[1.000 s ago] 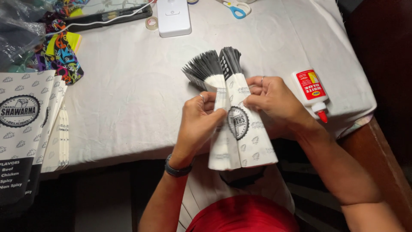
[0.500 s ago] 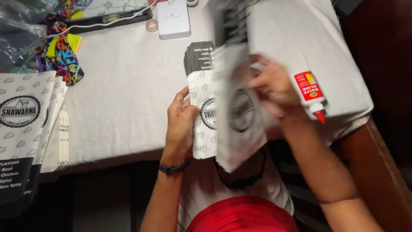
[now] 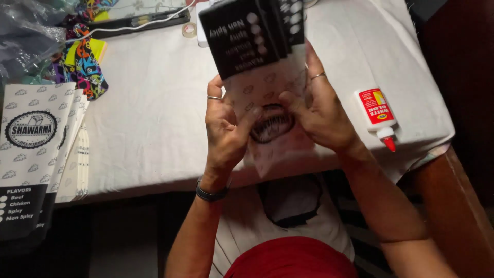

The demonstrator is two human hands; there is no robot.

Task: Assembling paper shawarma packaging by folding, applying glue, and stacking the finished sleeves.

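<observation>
2 hands [image 3: 226, 128] [image 3: 319, 116] around paper sleeves [image 3: 257, 46]

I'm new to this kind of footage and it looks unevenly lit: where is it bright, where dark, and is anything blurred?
Head view: the white tablecloth is bright, while the lower frame and right edge fall into deep shadow; the fanned paper bags held in the left hand and right hand look slightly motion-softened near the top; the glue bottle and the stack of bags at left stay fairly sharp.
</observation>
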